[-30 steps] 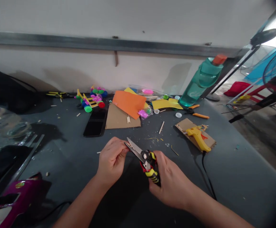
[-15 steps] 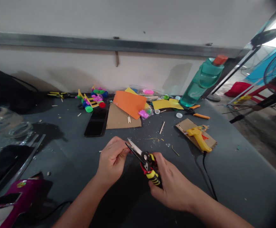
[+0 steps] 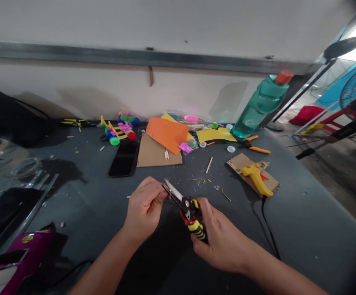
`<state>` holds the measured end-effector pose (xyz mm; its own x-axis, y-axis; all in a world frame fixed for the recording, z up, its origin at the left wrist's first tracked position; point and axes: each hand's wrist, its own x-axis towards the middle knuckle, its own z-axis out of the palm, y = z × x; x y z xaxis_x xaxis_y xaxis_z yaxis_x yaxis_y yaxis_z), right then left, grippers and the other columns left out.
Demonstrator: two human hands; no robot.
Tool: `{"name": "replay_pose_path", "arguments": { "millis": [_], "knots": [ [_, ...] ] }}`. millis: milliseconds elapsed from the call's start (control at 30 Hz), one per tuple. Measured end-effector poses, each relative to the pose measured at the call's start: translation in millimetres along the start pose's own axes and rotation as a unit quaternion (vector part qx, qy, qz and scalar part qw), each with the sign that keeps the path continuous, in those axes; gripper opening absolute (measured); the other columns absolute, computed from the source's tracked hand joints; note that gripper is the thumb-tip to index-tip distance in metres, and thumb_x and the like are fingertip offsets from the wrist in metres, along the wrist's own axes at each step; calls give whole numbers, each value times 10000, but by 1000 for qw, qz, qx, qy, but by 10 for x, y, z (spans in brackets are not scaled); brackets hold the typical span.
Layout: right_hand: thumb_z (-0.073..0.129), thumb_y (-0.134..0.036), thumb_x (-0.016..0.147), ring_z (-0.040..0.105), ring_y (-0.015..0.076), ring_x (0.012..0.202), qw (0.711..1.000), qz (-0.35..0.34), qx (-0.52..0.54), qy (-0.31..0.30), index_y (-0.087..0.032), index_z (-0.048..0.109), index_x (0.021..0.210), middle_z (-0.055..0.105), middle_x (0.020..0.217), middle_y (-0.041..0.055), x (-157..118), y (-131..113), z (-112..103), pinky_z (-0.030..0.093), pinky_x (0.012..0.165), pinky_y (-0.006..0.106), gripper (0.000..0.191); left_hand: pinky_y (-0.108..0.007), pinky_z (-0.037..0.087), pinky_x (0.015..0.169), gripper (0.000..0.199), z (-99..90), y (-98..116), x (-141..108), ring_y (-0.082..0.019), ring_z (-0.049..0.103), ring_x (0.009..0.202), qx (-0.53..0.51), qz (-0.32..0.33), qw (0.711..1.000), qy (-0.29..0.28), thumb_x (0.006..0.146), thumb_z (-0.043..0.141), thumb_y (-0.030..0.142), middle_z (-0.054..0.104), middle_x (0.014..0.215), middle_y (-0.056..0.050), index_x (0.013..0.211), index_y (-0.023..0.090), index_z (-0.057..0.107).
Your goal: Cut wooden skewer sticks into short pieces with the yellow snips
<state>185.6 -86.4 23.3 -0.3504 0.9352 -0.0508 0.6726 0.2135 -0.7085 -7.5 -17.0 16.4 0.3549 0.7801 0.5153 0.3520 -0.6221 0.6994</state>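
Observation:
My right hand (image 3: 219, 235) is wrapped round the yellow and black handles of a pair of shears (image 3: 192, 211). The blades point up and left, slightly apart, with their tips at the fingertips of my left hand (image 3: 145, 205). My left fingers are pinched together, and whatever small piece they hold is mostly hidden. Beyond my hands, an orange sheet (image 3: 167, 133) lies over a piece of brown cardboard (image 3: 152, 153), beside a black phone (image 3: 123, 159).
A yellow glue gun (image 3: 257, 178) rests on cardboard at right, its cord running forward. Behind it are orange-handled pliers (image 3: 259, 150) and a teal bottle (image 3: 259, 106). Colourful small models (image 3: 119, 129) stand at the back left; a purple tool (image 3: 27, 256) lies front left.
The shears and the fingers of my right hand have shifted very slightly left. Everything else looks the same.

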Motion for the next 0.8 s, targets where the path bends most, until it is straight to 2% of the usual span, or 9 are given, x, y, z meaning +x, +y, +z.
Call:
{"name": "replay_pose_path", "arguments": {
  "millis": [133,500,800],
  "knots": [
    [482,-190,687,476,194,808,999,10,-48,14,-170,364,1006,482,915,78,6,9,22,415,705,340,340,-271,350,577,217,2,1,8,-138,425,629,11,5,1000,0,848,425,98,448,612,1,653,181,470],
    [462,-189,701,481,185,769,999,21,-46,-4,-179,347,970,483,876,64,-7,-10,54,411,672,319,292,-273,335,565,235,1,8,1,-140,415,619,22,0,1000,-5,843,426,87,441,594,1,629,177,462],
    [456,-171,688,496,184,765,998,39,-54,-13,-177,343,997,487,878,62,-17,-8,87,405,681,320,329,-274,318,555,239,-14,34,18,-137,410,601,21,0,1000,-14,849,425,91,455,592,-1,631,171,484]
  ]
}}
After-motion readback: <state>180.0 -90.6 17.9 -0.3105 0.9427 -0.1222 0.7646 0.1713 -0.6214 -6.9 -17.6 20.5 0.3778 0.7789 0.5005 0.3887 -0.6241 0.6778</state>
